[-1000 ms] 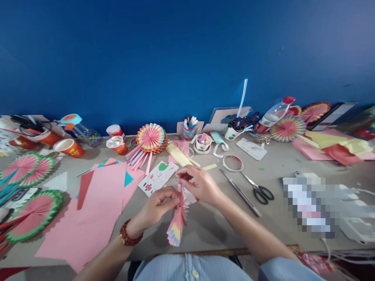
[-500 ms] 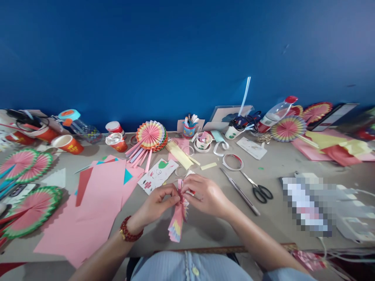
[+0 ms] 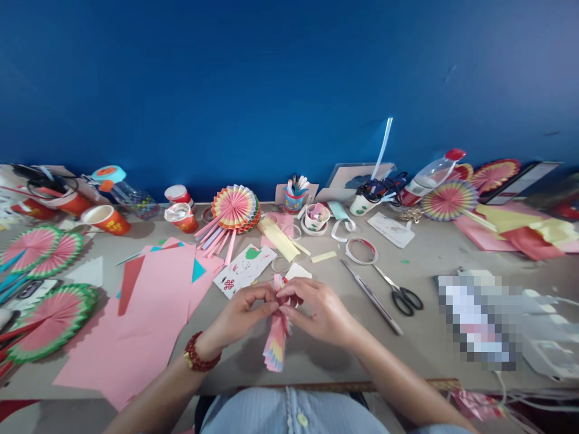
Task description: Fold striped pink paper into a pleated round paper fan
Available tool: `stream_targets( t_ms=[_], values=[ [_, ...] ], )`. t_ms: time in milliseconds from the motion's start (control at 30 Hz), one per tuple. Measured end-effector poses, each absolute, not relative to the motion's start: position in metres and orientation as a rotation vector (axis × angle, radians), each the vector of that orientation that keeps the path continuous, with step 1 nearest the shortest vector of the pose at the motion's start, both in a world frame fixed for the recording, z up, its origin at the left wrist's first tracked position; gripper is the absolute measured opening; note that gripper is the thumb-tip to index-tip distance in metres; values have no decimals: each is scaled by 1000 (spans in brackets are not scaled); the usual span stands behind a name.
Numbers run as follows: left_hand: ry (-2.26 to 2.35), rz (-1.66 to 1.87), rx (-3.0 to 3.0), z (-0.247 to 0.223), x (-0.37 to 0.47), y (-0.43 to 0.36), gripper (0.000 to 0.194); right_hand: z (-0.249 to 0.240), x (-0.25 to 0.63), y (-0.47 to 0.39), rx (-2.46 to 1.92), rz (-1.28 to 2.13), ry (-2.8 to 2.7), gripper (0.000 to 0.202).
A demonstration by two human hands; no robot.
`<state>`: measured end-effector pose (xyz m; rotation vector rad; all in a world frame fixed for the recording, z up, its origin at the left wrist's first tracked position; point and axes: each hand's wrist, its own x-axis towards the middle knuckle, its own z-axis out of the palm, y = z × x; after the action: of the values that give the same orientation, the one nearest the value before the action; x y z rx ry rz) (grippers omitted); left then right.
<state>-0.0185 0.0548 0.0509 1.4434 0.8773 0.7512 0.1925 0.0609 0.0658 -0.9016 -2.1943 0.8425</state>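
A pleated strip of pink paper (image 3: 274,345), with yellow and lilac bands along its lower end, hangs upright between my hands, close to the table's front edge. My left hand (image 3: 250,305) pinches it near the middle between thumb and fingers. From the other side my right hand (image 3: 313,306) closes on the same spot, its fingertips meeting those of the left. The paper's upper end pokes out above the fingers; its pinched middle is hidden. Just behind the right hand lies a small white paper piece (image 3: 298,271). A doodled white sheet (image 3: 244,270) lies behind the left hand.
Pink paper sheets (image 3: 154,313) spread at left beside green-edged paper fans (image 3: 49,325). To the right lie a craft knife (image 3: 371,296), scissors (image 3: 402,296) and a tape roll (image 3: 361,251). A finished fan (image 3: 235,208), cups and a tilted bottle (image 3: 432,175) line the blue wall.
My right hand has shifted slightly, uncovering more of the small white paper behind it. The pleated paper's lower end has swung a little to the right. Both hands still pinch it.
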Motion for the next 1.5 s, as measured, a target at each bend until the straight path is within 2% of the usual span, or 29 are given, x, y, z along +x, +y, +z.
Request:
stream_targets(
  t_ms=[200, 400, 667, 1000, 1133, 1267, 1500],
  values=[
    [884, 767, 1460, 52, -19, 55, 28, 65, 190, 61, -834, 807, -2128, 11],
    [871, 778, 1479, 52, -21, 55, 20, 66, 192, 57, -785, 940, -2101, 8],
    [953, 845, 1819, 56, -19, 53, 8, 53, 191, 60, -951, 1087, -1936, 11],
    [914, 985, 2504, 39, -27, 51, 13, 42, 188, 63, -967, 1324, -1921, 15],
    [898, 998, 2562, 41, -28, 52, 14, 41, 189, 64, -944, 1484, -1818, 15],
    [893, 1056, 2539, 40, -27, 51, 14, 43, 189, 63, -964, 1495, -1752, 10],
    [886, 1119, 2415, 34, -26, 48, 19, 41, 188, 62, -945, 1700, -1496, 22]
  ],
)
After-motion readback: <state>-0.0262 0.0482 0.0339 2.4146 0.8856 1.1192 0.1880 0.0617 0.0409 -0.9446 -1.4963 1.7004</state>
